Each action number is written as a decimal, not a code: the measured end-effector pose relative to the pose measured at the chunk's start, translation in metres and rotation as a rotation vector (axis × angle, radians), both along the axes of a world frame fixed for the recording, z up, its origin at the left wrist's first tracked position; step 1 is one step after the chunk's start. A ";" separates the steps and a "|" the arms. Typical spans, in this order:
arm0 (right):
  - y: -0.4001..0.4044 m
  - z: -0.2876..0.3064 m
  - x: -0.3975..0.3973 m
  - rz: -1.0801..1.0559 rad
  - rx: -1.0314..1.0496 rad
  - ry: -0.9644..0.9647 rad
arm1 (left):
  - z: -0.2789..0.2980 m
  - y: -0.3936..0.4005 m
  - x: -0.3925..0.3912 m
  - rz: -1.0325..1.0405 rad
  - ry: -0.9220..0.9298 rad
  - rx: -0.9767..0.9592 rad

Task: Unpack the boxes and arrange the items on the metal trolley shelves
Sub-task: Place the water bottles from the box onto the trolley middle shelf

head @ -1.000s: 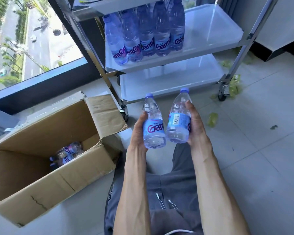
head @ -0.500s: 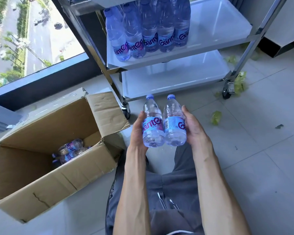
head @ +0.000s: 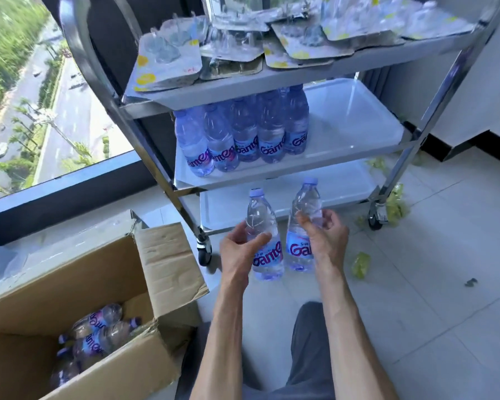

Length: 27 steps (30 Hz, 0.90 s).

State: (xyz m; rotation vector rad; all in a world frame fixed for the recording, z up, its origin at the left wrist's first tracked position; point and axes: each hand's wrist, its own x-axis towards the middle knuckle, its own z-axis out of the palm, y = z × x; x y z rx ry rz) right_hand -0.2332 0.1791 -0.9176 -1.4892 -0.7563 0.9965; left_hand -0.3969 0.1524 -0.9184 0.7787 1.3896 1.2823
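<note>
The cardboard box point(head: 70, 327) at eight o'clock holds perhaps four bottles. Each curled hand, left hand point(head: 237, 249) and right hand point(head: 326, 238), grips a water bottle: left bottle point(head: 261, 226), right bottle point(head: 303, 223). They are now apart, below the trolley's middle shelf point(head: 344, 134) of bottles.

Glossy steel trolley point(head: 145, 157), clear plastic bottles point(head: 261, 226)

Green scraps point(head: 360, 264) litter the tiled floor point(head: 445, 284) beside the window point(head: 41, 96).
</note>
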 end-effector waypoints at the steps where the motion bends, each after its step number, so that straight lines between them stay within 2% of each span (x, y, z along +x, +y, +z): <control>1: 0.016 0.008 -0.001 -0.023 0.043 -0.055 | 0.008 0.017 0.004 0.011 0.055 0.048; 6: 0.096 0.039 -0.005 -0.083 0.221 -0.220 | 0.041 0.095 0.020 0.129 0.185 0.245; 10: 0.151 0.046 0.002 -0.196 0.294 -0.238 | 0.057 0.137 0.032 0.183 0.193 0.348; 15: 0.211 0.049 0.022 -0.352 0.328 -0.250 | 0.048 0.159 0.044 0.202 0.179 0.387; 21: 0.262 0.039 0.030 -0.164 0.328 -0.281 | 0.033 0.168 0.067 0.211 0.176 0.336; 27: 0.275 0.038 0.048 0.038 0.269 -0.279 | 0.024 0.170 0.088 0.165 0.199 0.315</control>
